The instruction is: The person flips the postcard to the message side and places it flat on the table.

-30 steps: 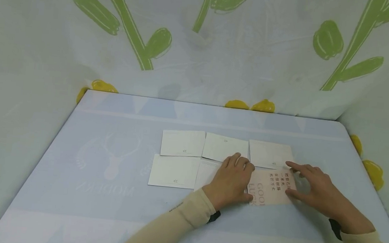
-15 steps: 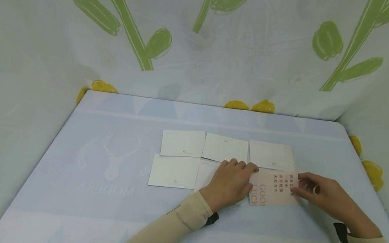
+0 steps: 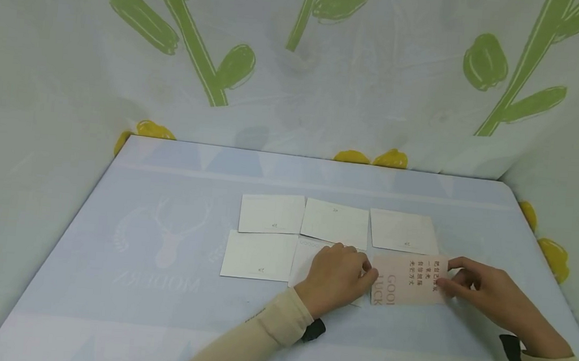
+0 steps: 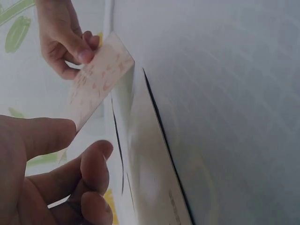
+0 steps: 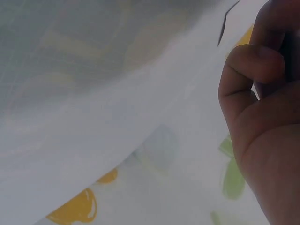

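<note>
My right hand (image 3: 499,299) pinches the right edge of a pink greeting card (image 3: 409,280) printed with dark characters and large "LUCK" lettering. In the left wrist view that card (image 4: 101,75) is tilted and raised off the table, the right thumb lying on its printed face. My left hand (image 3: 335,280) hovers by the card's left edge; its thumb and loosely bent fingers (image 4: 96,168) stand apart with nothing gripped. Beneath the left hand a white card (image 3: 305,264) is partly covered. The right wrist view shows curled right-hand fingers (image 5: 253,70), but the card is hidden there.
Behind the pink card lies a row of three pale cards, left (image 3: 271,214), middle (image 3: 334,223) and right (image 3: 404,232). Another white card (image 3: 259,256) lies at front left. The pale blue table (image 3: 157,300) meets a leaf-patterned cloth (image 3: 378,85) at its back edge.
The right hand has closed its fingers on the pink card's edge and drawn it slightly right. My left hand has come off the card, its fingers bending inward.
</note>
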Tool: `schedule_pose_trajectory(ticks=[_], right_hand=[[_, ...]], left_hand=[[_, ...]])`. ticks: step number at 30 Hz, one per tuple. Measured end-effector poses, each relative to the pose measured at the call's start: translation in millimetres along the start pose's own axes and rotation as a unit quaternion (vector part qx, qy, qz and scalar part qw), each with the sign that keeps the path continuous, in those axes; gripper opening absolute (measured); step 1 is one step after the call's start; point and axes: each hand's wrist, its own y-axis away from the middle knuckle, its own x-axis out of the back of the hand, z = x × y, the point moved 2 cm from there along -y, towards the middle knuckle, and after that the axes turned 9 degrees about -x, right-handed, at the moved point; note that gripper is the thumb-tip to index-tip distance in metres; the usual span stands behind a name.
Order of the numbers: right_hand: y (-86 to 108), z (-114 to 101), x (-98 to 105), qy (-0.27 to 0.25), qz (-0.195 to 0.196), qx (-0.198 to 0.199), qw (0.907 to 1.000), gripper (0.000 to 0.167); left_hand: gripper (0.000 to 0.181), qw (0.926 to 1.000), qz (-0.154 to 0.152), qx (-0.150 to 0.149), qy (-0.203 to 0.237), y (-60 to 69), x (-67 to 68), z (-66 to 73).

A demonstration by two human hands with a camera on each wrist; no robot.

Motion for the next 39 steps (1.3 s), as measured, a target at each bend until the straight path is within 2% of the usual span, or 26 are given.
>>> schedule_pose_trajectory(ticks=[6, 14, 20, 25, 29, 32, 36, 37, 39], right_hand=[[0.6, 0.6, 1.6, -0.001, -0.010, -0.003, 0.9999, 0.038], [3.4, -1.0, 7.8, -0.026, -0.012, 0.009, 0.9995, 0.026], [5.2, -0.1, 14.2, -0.049, 0.002, 0.026, 0.9985, 0.017], [6.3, 2.8, 16.3, -0.082, 0.015, 0.081, 0.9932, 0.016], [4.8, 5.8, 16.2, -0.121, 0.003, 0.127, 0.9845, 0.024], [4.2, 7.1, 16.3, -0.138, -0.003, 0.143, 0.9800, 0.026], [4.4, 8.4, 16.1, -0.129, 0.004, 0.127, 0.9834, 0.026], [4.5, 8.6, 15.8, -0.125, 0.006, 0.116, 0.9853, 0.025], [4.2, 8.6, 15.6, -0.104, 0.014, 0.091, 0.9903, 0.023]], left_hand=[[0.023, 0.9979, -0.026, 0.011, 0.058, 1.3, -2.9, 3.7], [0.024, 0.9887, -0.039, 0.049, 0.136, 0.3, -3.3, 5.4], [0.026, 0.9794, -0.022, 0.065, 0.190, -3.0, 0.3, 2.9], [0.026, 0.9722, 0.009, 0.058, 0.227, -3.7, 3.5, -0.8], [0.024, 0.9705, 0.023, 0.050, 0.235, -3.1, 4.2, -4.0], [0.024, 0.9711, 0.028, 0.046, 0.232, -2.9, 4.0, -5.4], [0.028, 0.9740, 0.036, 0.043, 0.219, -2.9, 4.1, -5.3], [0.030, 0.9763, 0.038, 0.042, 0.209, -2.9, 4.0, -5.0], [0.031, 0.9859, 0.043, 0.022, 0.160, -3.4, 3.5, -3.6]])
